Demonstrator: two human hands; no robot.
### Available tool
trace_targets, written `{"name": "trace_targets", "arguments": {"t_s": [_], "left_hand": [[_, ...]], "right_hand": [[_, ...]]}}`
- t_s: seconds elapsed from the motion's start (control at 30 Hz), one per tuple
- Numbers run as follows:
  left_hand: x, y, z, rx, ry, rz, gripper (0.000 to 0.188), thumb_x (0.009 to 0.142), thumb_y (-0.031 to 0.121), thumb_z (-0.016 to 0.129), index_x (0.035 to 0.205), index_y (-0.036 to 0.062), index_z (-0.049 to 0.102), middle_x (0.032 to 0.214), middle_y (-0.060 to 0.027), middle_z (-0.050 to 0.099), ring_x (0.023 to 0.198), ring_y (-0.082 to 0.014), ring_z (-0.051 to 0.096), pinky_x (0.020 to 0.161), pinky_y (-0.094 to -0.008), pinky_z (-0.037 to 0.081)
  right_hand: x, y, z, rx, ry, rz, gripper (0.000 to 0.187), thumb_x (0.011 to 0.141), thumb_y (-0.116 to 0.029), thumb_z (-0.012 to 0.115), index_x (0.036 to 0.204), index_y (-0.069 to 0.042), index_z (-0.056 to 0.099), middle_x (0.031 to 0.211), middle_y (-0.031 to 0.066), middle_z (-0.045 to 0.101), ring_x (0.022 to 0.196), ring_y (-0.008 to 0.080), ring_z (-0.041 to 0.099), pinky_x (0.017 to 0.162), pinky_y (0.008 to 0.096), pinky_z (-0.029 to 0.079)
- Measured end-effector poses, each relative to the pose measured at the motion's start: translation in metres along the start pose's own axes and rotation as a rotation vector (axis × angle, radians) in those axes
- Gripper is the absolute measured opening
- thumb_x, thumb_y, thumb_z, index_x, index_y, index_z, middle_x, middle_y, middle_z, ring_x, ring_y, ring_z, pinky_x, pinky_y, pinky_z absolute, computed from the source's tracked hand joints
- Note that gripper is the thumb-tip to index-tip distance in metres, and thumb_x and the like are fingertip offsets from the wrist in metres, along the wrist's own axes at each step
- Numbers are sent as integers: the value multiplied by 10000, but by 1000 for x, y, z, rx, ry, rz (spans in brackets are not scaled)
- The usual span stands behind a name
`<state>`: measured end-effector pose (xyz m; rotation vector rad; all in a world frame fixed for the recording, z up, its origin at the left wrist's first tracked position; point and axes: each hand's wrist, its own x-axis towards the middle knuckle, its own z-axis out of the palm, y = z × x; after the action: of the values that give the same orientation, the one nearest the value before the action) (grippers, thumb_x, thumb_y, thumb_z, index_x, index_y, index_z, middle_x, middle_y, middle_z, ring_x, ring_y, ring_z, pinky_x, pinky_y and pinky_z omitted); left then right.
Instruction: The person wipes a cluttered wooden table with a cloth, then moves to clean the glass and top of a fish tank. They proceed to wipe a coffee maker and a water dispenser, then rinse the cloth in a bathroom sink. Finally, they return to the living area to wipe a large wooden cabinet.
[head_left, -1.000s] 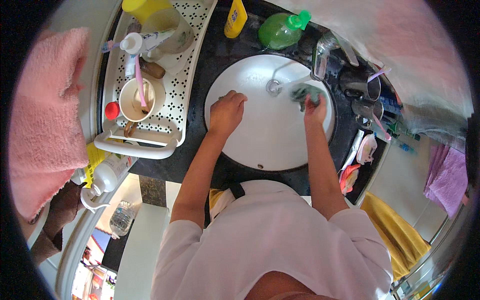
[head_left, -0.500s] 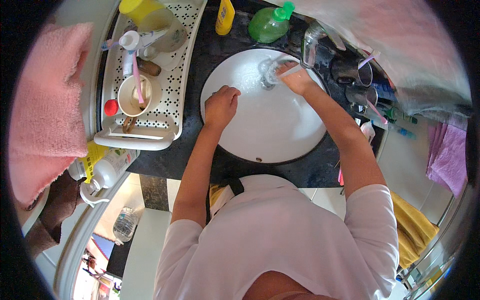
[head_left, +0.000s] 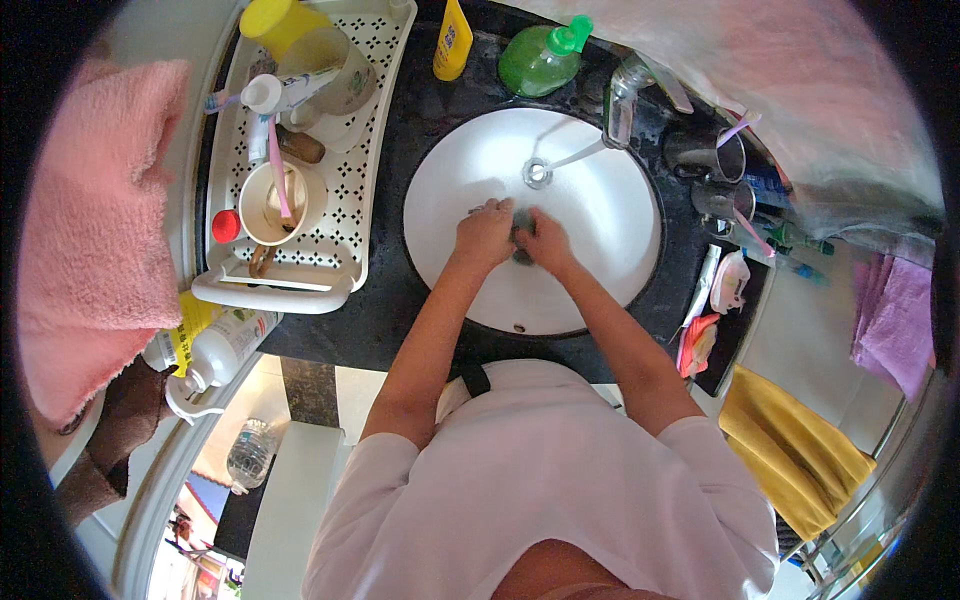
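Note:
Over the white sink basin (head_left: 600, 220), my two hands are close together in front of the drain. Curled inward, my left hand (head_left: 485, 234) faces my right hand (head_left: 546, 242), whose fingers are bent too. Between them shows a small dark, blurred thing (head_left: 523, 232) that both hands seem to grip; its kind cannot be made out. Beyond the hands is the round metal drain (head_left: 538, 173). A thin stream of water (head_left: 580, 153) runs from the metal faucet (head_left: 620, 108) toward it.
A white perforated tray (head_left: 345, 205) with cups and toothbrushes stands at the left. Behind the basin are a yellow tube (head_left: 453, 45) and a green pump bottle (head_left: 540, 62). Dark cups (head_left: 700, 155) and soap pieces (head_left: 728, 283) sit at the right. A pink towel (head_left: 100, 230) hangs far left.
My right hand has left the water at the drain and come nearer to me. My left hand has moved right to meet it. A dark thing now shows between them.

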<state>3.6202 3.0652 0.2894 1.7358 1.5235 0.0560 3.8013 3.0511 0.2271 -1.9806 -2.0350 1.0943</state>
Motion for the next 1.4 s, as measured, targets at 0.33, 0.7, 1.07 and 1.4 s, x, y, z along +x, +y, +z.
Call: {"name": "trace_targets", "arguments": {"t_s": [0.33,0.7,1.07,1.4], "left_hand": [[86,-9,29,-191,651,338,657,601,84,837,1198,182,581,1338,-113,484,1149,-342,513,991,-441,457],[66,55,36,-734,589,449,229,716,178,819,841,123,635,862,-87,645,832,-270,635,671,-370,512],[101,46,41,-361,657,-111,398,942,424,515,810,88,683,800,-170,677,728,-384,656,635,-497,510],[105,30,38,-313,545,-216,354,944,382,537,785,100,681,826,-143,682,782,-359,661,691,-490,519]], "right_hand": [[35,-44,-103,1177,-78,159,394,838,-224,597,1204,-82,566,1062,25,632,910,137,588,758,285,468],[82,14,-56,1800,-282,430,438,948,-490,545,1136,-97,594,1108,86,643,985,219,617,769,366,538],[83,-9,-11,1802,235,445,373,1003,-358,368,1047,-62,591,998,104,651,930,285,638,840,470,531],[65,-34,-48,1596,194,474,217,964,-292,544,1033,-96,607,952,27,651,878,182,653,765,342,550]]}}
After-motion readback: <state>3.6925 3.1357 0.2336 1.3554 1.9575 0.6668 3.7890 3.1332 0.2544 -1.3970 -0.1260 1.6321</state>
